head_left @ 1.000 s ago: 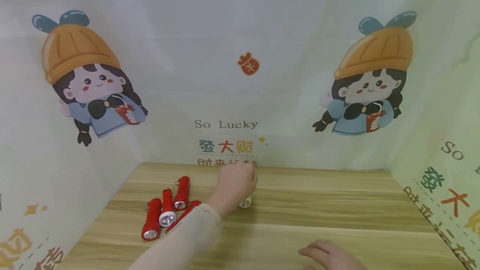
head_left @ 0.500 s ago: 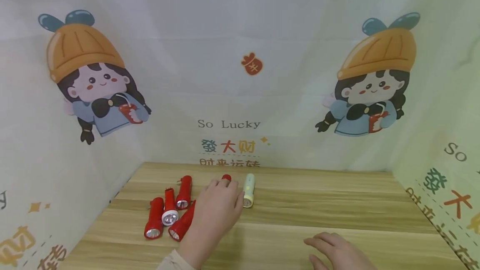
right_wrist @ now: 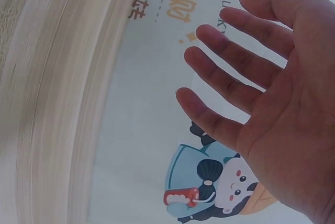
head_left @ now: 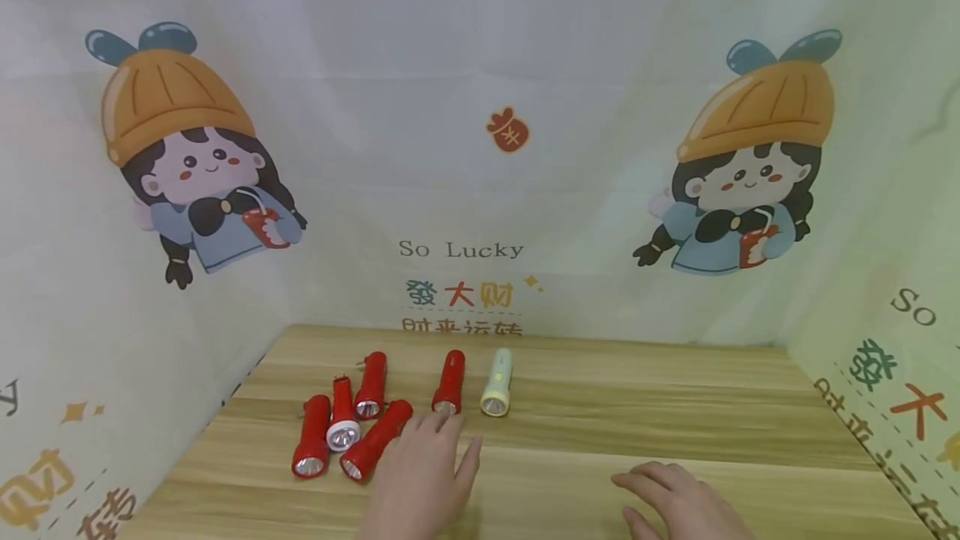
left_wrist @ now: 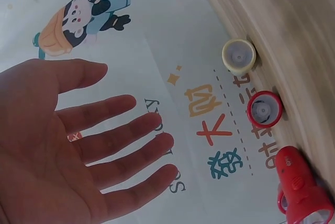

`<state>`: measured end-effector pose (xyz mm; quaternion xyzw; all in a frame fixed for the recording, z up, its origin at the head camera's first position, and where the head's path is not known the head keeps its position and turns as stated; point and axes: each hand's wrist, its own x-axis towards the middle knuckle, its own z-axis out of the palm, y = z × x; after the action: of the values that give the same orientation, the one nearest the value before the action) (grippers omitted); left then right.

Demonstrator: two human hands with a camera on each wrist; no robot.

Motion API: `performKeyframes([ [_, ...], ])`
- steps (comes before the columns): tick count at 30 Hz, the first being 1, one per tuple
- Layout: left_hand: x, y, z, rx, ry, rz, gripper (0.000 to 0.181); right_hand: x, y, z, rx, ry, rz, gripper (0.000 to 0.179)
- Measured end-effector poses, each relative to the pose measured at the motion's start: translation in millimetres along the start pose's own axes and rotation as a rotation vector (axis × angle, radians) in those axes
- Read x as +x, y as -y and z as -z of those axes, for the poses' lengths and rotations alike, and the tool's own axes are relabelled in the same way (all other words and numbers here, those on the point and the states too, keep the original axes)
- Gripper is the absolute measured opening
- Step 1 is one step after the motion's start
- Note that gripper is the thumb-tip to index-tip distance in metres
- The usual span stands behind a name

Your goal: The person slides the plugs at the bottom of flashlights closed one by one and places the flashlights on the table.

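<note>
My left hand (head_left: 423, 469) hovers at the front middle with its fingers spread, holding nothing. Just beyond its fingertips a red flashlight (head_left: 451, 377) lies with its lens toward me. To the right of that one is a pale green flashlight (head_left: 498, 377) with a yellow rim. In the left wrist view my left hand (left_wrist: 94, 145) shows a bare palm, apart from the red lens end (left_wrist: 264, 109) and the pale one (left_wrist: 239, 56). My right hand (head_left: 678, 500) is at the front right, fingers loosely extended, and its palm (right_wrist: 282, 98) holds nothing.
On the table's left lie several red flashlights: one with a white head (head_left: 343, 432), one at the far left (head_left: 311, 444), one behind (head_left: 372, 386) and one slanted (head_left: 375, 440). The wooden table (head_left: 637, 407) meets a printed cloth backdrop (head_left: 585, 215).
My left hand has drawn back toward me from the pale green flashlight and past the red one beside it, uncovering both. The flashlights lie still; my right hand has barely moved.
</note>
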<state>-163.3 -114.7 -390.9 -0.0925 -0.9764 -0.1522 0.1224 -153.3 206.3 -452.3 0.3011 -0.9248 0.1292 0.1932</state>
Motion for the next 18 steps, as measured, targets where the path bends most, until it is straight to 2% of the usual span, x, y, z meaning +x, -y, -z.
performKeyframes([
  [3,-3.9,-0.3,-2.0,-0.004,0.041,0.022,0.047,0.0,0,0,-0.006,0.001,0.004,0.029],
  [10,-9.7,-3.2,-6.8,-0.066,0.103,0.007,0.042,0.9,2,-1,-0.013,-0.016,0.004,0.030],
  [15,-12.7,-4.9,-12.7,-0.087,0.118,-0.014,0.041,1.2,2,-4,-0.024,-0.056,0.015,0.030],
  [18,-13.6,-4.9,-16.6,-0.080,0.117,-0.018,0.040,1.3,3,-5,-0.025,-0.053,0.012,0.030],
])
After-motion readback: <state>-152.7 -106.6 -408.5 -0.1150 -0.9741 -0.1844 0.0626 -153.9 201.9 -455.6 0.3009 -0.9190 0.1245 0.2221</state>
